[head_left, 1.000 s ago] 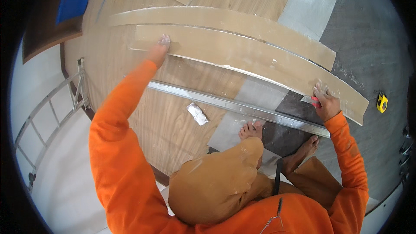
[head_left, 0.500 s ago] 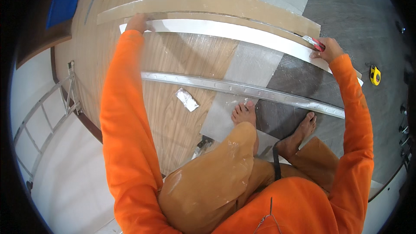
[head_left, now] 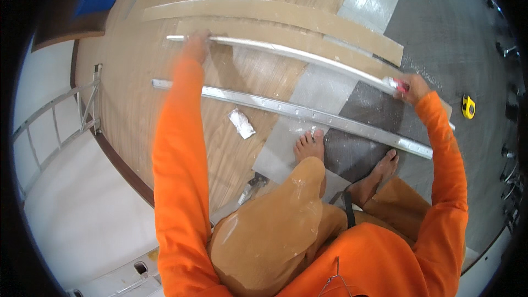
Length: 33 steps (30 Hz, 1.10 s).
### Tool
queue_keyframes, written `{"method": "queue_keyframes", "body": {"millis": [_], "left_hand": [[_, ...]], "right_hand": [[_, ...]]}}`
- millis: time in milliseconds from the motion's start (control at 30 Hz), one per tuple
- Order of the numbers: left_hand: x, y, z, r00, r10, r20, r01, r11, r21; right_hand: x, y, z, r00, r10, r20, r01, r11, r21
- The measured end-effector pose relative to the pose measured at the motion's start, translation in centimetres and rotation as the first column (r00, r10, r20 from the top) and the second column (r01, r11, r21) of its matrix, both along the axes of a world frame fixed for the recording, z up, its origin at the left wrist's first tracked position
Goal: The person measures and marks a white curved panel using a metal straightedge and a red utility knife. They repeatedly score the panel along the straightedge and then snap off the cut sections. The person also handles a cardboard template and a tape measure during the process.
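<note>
Both hands hold a long, narrow white plasterboard strip (head_left: 286, 50), tipped so that mostly its thin edge shows. My left hand (head_left: 196, 47), blurred by motion, is closed over it near the left end. Close to the other end, my right hand (head_left: 415, 89) grips the strip along with a small red-and-white tool (head_left: 397, 84), which looks like a utility knife. Just beyond the strip, a brown board strip (head_left: 258, 27) lies on the floor, with another brown strip (head_left: 275, 8) farther away. A metal straightedge bar (head_left: 297, 111) lies between the white strip and my feet.
A crumpled white piece (head_left: 242, 124) rests on the wood-pattern floor. A yellow tape measure (head_left: 468, 107) sits at the right on dark flooring. At the left stands a metal ladder-like frame (head_left: 60, 115). A tool with a metal blade (head_left: 253, 187) lies beside my knee.
The white strip has been tipped from showing its broad face to showing its edge. My left hand has shifted right in the picture, and the view has turned slightly.
</note>
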State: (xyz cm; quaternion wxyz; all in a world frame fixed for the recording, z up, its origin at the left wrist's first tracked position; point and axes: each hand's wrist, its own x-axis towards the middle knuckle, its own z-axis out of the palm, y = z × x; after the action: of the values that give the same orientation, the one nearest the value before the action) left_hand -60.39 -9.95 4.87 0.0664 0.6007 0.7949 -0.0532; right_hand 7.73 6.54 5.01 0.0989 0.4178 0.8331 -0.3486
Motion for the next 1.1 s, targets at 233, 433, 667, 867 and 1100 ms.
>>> {"method": "queue_keyframes", "body": {"millis": [233, 433, 667, 867, 1100], "left_hand": [[1.6, -5.9, -0.9, 0.983, -0.172, 0.063, 0.161, 0.977, 0.142], [-3.6, -9.3, -2.3, 0.984, 0.072, 0.166, -0.125, 0.933, 0.337], [-4.3, -10.2, -4.2, 0.967, 0.162, 0.195, -0.247, 0.773, 0.584], [-5.1, -9.7, -4.0, 0.984, 0.089, 0.152, -0.165, 0.769, 0.618], [-6.1, -10.1, -2.5, 0.973, 0.059, 0.223, -0.188, 0.763, 0.619]], "right_hand": [[1.1, -2.6, 4.0, 0.973, 0.130, 0.192, -0.099, 0.982, -0.164], [-11.9, -0.4, 5.0, 0.993, 0.054, -0.106, -0.078, 0.970, -0.232], [-43.6, -5.1, -1.0, 0.838, 0.210, -0.503, -0.275, 0.960, -0.057], [-63.1, -6.9, -3.6, 0.865, 0.307, -0.397, -0.296, 0.951, 0.092], [-67.1, -7.9, -4.1, 0.829, 0.429, -0.360, -0.410, 0.903, 0.132]]}}
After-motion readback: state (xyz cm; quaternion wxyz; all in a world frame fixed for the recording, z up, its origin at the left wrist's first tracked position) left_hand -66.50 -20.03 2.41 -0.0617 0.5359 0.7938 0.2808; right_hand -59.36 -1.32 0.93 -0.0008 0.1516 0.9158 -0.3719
